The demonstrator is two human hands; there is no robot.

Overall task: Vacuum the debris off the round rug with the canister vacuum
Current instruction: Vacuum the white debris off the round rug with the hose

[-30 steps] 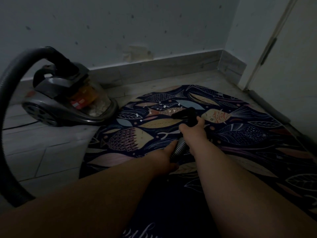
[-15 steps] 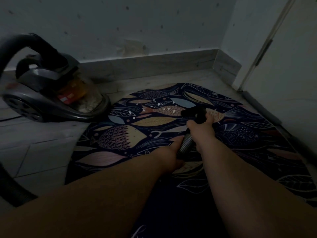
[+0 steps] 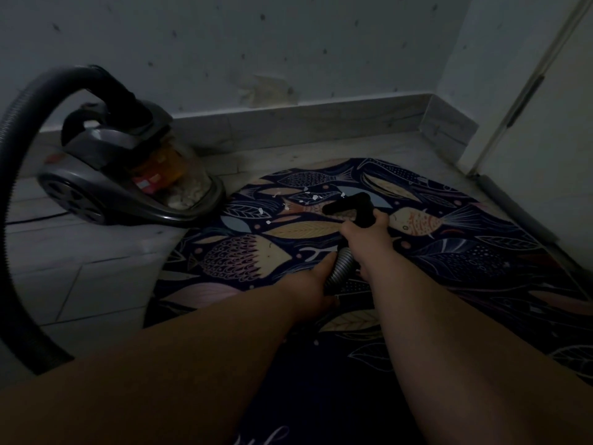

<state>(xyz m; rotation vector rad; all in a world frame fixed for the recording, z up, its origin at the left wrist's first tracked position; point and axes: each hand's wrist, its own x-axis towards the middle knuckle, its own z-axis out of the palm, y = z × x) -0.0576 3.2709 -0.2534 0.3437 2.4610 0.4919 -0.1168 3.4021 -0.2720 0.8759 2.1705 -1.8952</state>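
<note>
A person cleans a patterned round rug (image 3: 465,252) in a dim corner, both bare forearms reaching forward from the bottom of the view. The right hand (image 3: 365,234) has its grip curled round the base of the black nozzle (image 3: 351,207), fingers and thumb wrapped on either side. The nozzle's bent head lies low over the rug's fish-and-leaf pattern, near the middle of its far half. Just behind it, the left hand (image 3: 309,289) has its grip closed on the grey ribbed hose (image 3: 342,263), thumb lying along the top.

Small white flecks of debris (image 3: 315,197) are scattered on the rug just left of and beyond the nozzle head. One more fleck lies nearer the person, between the two forearms.

The canister vacuum (image 3: 106,175) stands on the pale tiled floor (image 3: 80,284) at the rug's left edge, its front just beside the rim. Its clear dust bin (image 3: 186,191) shows light-coloured matter inside. From the top of the canister the hose rises, sweeps out in a wide arc along the left side of the view and drops toward the floor. A thin dark cord (image 3: 32,217) runs across the tiles to the left of the machine.

Behind stand a speckled wall (image 3: 288,43) and a pale skirting board (image 3: 321,120); a white door (image 3: 561,139) closes the right side.
</note>
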